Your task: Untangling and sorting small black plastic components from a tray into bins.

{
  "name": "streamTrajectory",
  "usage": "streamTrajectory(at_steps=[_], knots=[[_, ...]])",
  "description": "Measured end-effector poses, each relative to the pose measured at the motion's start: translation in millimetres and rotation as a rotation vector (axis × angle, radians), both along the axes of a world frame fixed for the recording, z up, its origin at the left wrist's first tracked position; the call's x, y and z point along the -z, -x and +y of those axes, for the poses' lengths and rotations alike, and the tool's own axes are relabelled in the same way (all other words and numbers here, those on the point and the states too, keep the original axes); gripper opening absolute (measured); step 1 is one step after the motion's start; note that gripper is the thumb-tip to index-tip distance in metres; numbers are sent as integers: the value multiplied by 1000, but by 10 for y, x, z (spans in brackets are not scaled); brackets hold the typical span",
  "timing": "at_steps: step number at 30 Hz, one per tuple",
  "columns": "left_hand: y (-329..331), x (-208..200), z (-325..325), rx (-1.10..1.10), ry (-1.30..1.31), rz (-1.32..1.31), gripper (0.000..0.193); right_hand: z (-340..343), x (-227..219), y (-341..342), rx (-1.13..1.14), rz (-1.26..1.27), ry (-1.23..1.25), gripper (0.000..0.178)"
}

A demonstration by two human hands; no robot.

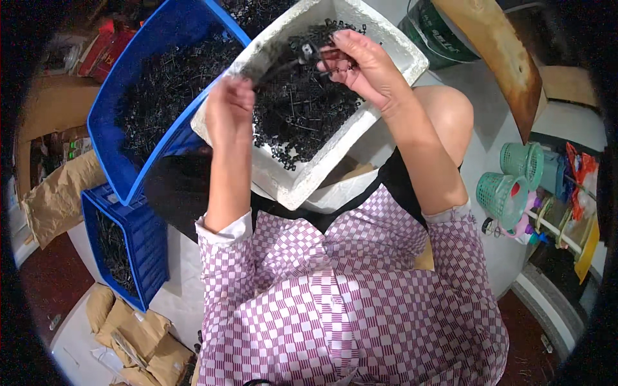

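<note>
My right hand (360,61) is over the far end of a white foam box (309,170), its thumb and fingers pinched on black plastic pieces (325,61). My left hand (232,106) is at the box's left rim, its fingers curled but smeared by motion. A dark blurred streak lies between the two hands, and I cannot make out whether the left fingers grip any of it. Inside the box is a thick heap of small black plastic parts (299,116), some thin and stick-like, others with small square ends.
A large blue crate (106,151) full of similar black parts touches the foam box on the left. Below it stands a smaller blue crate (151,248). Brown paper bags (138,334) lie lower left. A dark green bucket (438,38) and green baskets (499,196) are at the right.
</note>
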State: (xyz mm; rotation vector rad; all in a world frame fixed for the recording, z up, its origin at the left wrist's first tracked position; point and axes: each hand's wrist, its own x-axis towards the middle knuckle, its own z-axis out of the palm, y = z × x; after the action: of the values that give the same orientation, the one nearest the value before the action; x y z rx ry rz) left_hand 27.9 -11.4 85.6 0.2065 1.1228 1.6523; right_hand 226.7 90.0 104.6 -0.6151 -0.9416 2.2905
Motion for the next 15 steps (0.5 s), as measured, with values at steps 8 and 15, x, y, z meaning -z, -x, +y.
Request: streamTrajectory(at_steps=[8, 15], knots=[[-490, -235, 41, 304, -190, -223, 34, -196, 67, 294, 243, 145, 104, 10], [-350, -124, 103, 104, -273, -259, 29, -432, 144, 510, 252, 64, 104, 12]])
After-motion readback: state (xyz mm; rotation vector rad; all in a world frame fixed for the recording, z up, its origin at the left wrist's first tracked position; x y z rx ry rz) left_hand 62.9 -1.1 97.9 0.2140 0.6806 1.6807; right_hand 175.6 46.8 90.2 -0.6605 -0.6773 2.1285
